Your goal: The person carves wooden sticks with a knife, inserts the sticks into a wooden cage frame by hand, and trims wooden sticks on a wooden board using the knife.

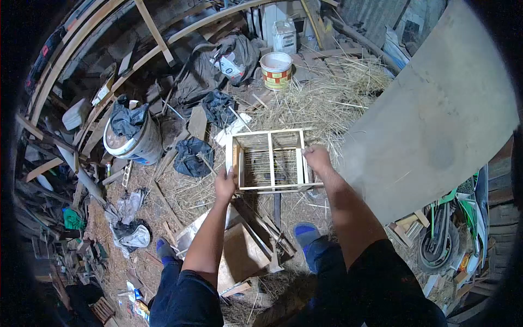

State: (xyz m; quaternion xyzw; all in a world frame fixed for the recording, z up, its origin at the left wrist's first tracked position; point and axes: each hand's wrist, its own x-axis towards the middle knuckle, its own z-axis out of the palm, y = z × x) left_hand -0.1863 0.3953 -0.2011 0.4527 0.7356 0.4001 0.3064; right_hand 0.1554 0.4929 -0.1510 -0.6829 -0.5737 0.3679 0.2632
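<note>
Between my two hands is a small wooden frame cage (271, 158), a light box of pale slats with thin bars across its inside and a bar down the middle. My left hand (225, 185) grips its lower left corner. Closed on its right side is my right hand (317, 158), fingers around the edge slat. Just below the cage, between my feet, stands a wooden box (242, 253) with loose sticks beside it. Straw and dirt show around the cage.
A large flat board (419, 125) leans at the right. A red-and-yellow bucket (276, 71) and a white canister (284, 37) stand at the back. On the left is a big white bucket (133, 139) with black plastic. A wheeled machine (440, 240) sits lower right; scrap wood lies about.
</note>
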